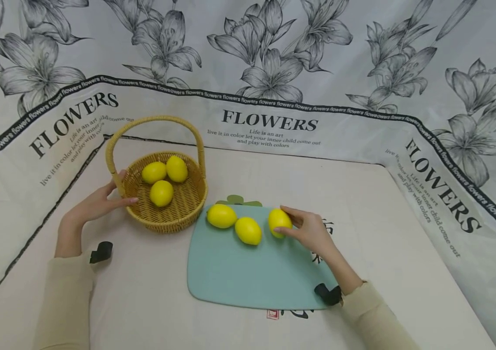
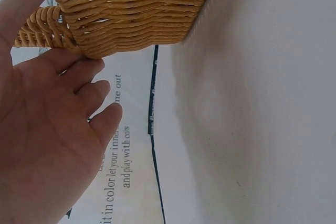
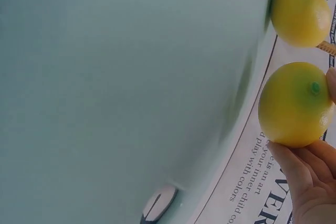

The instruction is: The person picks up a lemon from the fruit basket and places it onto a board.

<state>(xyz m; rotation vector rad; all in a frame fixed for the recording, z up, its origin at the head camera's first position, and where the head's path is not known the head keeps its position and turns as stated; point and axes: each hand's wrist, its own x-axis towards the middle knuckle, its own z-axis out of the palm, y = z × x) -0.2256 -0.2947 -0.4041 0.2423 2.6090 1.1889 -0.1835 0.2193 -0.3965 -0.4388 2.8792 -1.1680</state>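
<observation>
My left hand [image 1: 101, 201] holds the wicker basket [image 1: 173, 226] at its left side, thumb over the rim and fingers outside, near the foot of the tall handle. Inside the basket lie three lemons, one of them the front lemon [image 1: 162, 193]. Between thumb and fingers my right hand [image 1: 313, 233] pinches a lemon [image 3: 295, 104], over the upper right of the light blue-green cutting board [image 1: 252, 277]. To its left on the board are two more lemons, a middle lemon [image 1: 248, 231] and a left lemon [image 1: 221, 216] close to the basket.
A green leaf-shaped piece [image 1: 236, 200] shows at the board's far edge. The board lies on a pale cloth [image 1: 143, 291] with dark printed characters. Behind and at both sides stands a white backdrop [image 1: 269, 129] printed with flowers and lettering.
</observation>
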